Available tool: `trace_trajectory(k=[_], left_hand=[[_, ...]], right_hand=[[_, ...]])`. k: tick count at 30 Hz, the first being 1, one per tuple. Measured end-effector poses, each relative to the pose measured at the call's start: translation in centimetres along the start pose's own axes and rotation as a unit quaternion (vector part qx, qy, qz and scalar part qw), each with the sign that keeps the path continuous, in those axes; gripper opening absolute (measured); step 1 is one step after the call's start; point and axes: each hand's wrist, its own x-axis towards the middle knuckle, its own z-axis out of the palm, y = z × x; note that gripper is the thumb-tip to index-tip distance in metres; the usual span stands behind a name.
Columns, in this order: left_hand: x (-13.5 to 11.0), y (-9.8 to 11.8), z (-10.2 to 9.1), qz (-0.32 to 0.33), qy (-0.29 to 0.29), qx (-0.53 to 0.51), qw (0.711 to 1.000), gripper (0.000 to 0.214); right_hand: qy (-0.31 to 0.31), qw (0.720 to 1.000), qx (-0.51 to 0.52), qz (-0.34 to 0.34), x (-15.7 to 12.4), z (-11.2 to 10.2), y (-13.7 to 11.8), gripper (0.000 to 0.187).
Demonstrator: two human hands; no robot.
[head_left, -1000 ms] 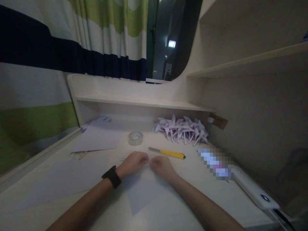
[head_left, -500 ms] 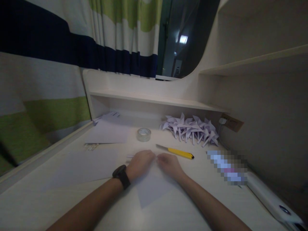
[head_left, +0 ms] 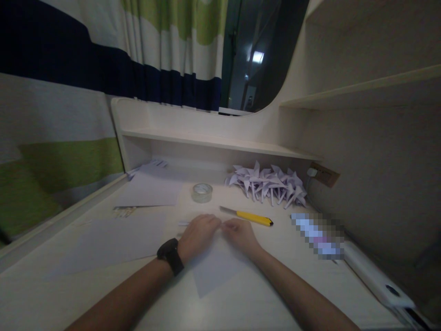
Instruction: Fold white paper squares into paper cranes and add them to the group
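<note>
— What is the left hand (head_left: pixel 200 234) doing?

— It is resting on the counter (head_left: pixel 248 308), a black watch (head_left: pixel 170 255) on its wrist. Its grip is curling closed over the far corner of a paper sheet (head_left: pixel 217 273).

— Where is the sheet lying against that grip?

— It is lying flat, spreading toward the person from under both hands, with its near corner pointing at the camera. The right hand (head_left: pixel 241 233) is sitting just beside the left, fingertips nearly touching. Its grip is closing down on the same corner.

— Is anything differing from half a second ago?

— Hardly. Both hands are staying knuckle to knuckle on that corner and the sheet is keeping its place.

— What is lying around them?

— Loose paper sheets (head_left: pixel 151 191) at the far left, a tape roll (head_left: pixel 202 192) beyond the left hand, a yellow knife (head_left: pixel 250 216) just past the right hand, and a pile of folded paper shapes (head_left: pixel 267 184) further right.

— What is staying hard to see?

— The fingers are covering the corner, so whether they are pinching or only pressing it is not showing.
</note>
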Motion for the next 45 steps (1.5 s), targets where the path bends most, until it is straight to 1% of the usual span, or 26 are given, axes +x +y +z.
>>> trace_trajectory(k=[6,10,13,17,24,27,31,38,45], left_hand=[[-0.1,0.1,-0.1,-0.009,-0.002,-0.002,1.000,0.015],[-0.1,0.3,-0.5,-0.015,0.017,-0.017,1.000,0.022],[0.0,0.4,-0.8,-0.002,0.013,0.005,1.000,0.022],[0.0,0.3,-0.8,0.028,-0.003,0.036,0.999,0.016],[-0.1,-0.2,-0.4,0.069,-0.008,0.019,0.997,0.008],[-0.1,-0.4,-0.4,0.097,-0.002,0.001,0.995,0.012],[-0.1,-0.4,-0.3,0.107,-0.008,-0.001,0.994,0.014],[-0.2,-0.2,-0.5,0.113,-0.017,0.014,0.993,0.012],[-0.3,-0.3,-0.1,0.110,-0.012,0.039,0.993,0.013]], right_hand=[[0.012,0.999,0.031,0.017,0.0,0.1,0.0,0.015],[0.013,0.999,0.044,0.014,0.3,0.3,0.6,0.016],[0.019,0.998,0.051,0.013,0.6,0.2,1.2,0.016],[-0.003,0.998,0.062,0.021,0.8,0.1,1.6,0.017],[-0.046,0.989,0.120,0.070,0.7,-0.4,1.4,0.026],[-0.067,0.990,0.110,0.052,0.7,-0.9,1.3,0.028],[-0.087,0.994,0.063,0.016,0.8,-1.3,1.5,0.022],[-0.068,0.993,0.085,0.034,0.9,-0.7,2.3,0.019],[-0.067,0.996,0.063,0.010,0.9,-0.5,2.3,0.018]])
